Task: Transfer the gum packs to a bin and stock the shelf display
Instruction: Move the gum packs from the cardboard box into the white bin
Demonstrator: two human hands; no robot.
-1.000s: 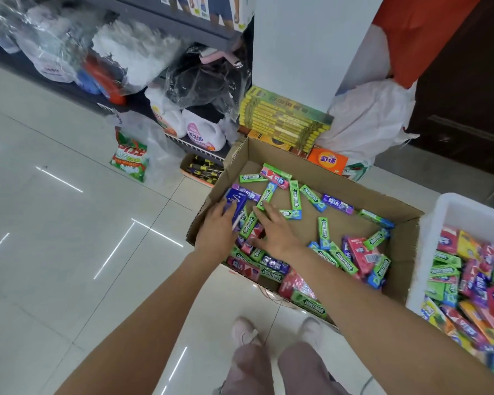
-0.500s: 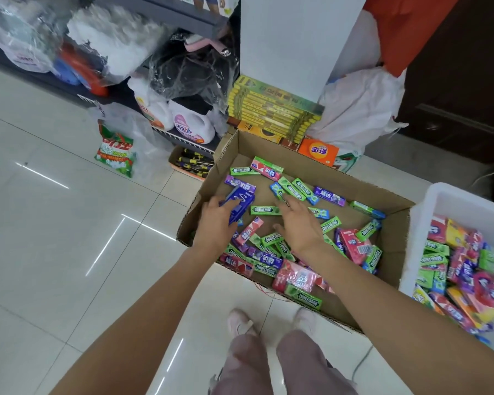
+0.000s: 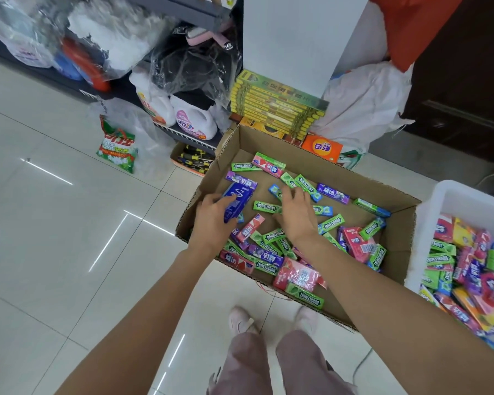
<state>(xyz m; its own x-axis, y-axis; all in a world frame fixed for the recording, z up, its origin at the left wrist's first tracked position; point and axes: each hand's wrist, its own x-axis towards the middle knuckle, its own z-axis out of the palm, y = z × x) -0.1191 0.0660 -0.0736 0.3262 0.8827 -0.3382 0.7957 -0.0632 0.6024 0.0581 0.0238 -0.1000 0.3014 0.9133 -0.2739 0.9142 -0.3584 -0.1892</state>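
Since a second ago, both hands have slid deeper into the carton [image 3: 405,223]. Left hand [image 3: 214,220] holds a blue pack [image 3: 238,201] in a curled grip. Right hand [image 3: 297,215] lies flat, fingers spread wide on loose gum packs [image 3: 264,206]. Further right, a white bin [image 3: 465,198] holds more.

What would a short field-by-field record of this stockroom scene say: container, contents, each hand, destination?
container: open brown cardboard box on the tiled floor
contents: loose green, purple, pink and blue gum packs
left hand: left hand holds a dark blue rectangular gum box
right hand: right hand spread over green packs, fingers straight
destination: white plastic bin, already holding packs
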